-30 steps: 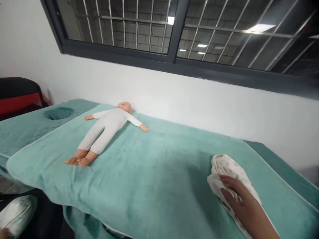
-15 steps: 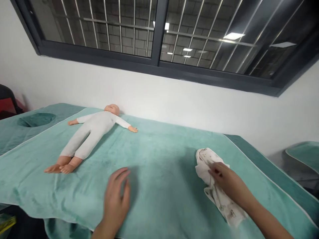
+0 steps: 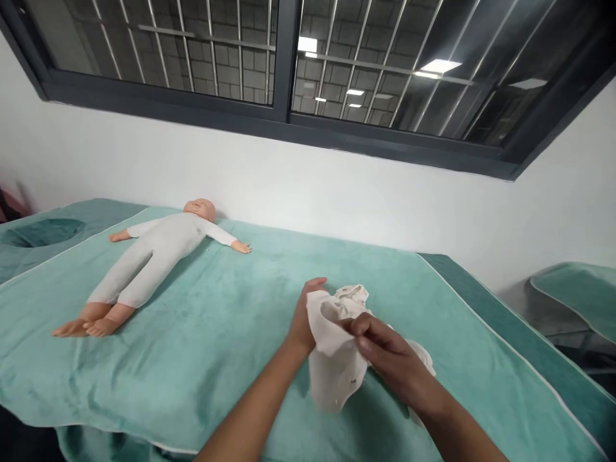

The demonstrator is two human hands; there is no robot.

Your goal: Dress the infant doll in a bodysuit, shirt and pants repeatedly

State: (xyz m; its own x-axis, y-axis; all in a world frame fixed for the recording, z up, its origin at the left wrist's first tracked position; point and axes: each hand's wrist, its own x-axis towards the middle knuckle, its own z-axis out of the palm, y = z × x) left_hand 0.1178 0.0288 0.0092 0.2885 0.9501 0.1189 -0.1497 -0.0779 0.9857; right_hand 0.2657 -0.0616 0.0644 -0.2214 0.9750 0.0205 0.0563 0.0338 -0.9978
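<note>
A white baby garment [image 3: 337, 372] with small printed marks is bunched up between my hands, partly lifted off the bed. My right hand [image 3: 392, 353] pinches its upper edge between thumb and fingers. On the garment's far left side, my left hand [image 3: 303, 317] has hold of it, most of its fingers hidden behind the fabric. Part of the garment trails to the right under my right forearm. At the left lies a baby doll [image 3: 163, 247] on its back, dressed in a white body suit, arms spread and feet bare.
A green cover [image 3: 231, 385] spreads over the bed, with a darker band at its right. A round hollow [image 3: 43, 232] shows at the far left. Behind are a white wall [image 3: 308, 186] and a barred window [image 3: 283, 115]. Another green-covered surface [image 3: 577, 295] stands at right.
My left hand has moved right from bare cover to the garment. My right hand has drawn the garment left and raised its edge. The view has shifted slightly right.
</note>
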